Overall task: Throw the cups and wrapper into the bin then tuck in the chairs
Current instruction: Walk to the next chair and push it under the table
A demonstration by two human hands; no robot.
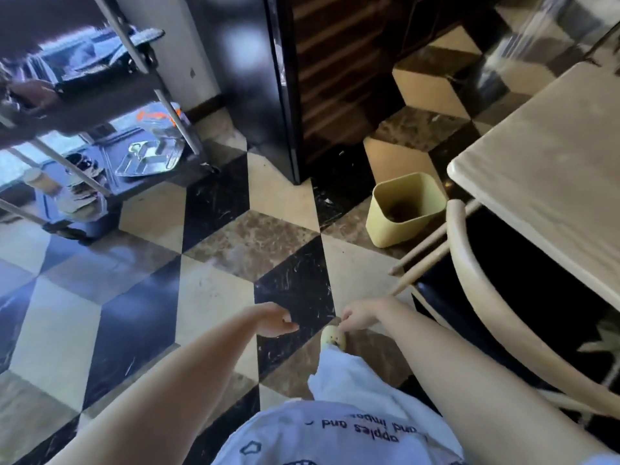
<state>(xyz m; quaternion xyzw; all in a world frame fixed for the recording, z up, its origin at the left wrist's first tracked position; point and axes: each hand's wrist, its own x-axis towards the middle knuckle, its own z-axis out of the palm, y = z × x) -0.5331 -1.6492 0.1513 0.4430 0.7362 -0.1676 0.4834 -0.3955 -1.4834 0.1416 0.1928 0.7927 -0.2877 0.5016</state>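
the bin [385, 226] stands on the floor [218, 280] just left of the table [553, 162] and chair [469, 280], the trolley [110, 193] far left.

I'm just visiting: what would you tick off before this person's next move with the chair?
1. Left hand free: ok, holds nothing.
2. Right hand free: ok, loosely curled, seems empty.
3. Bin upright on the floor: ok.
4. Cups and wrapper inside the bin: cannot tell; only something brown shows at its bottom.
5. Chair tucked under the table: not ok, its seat sticks out.
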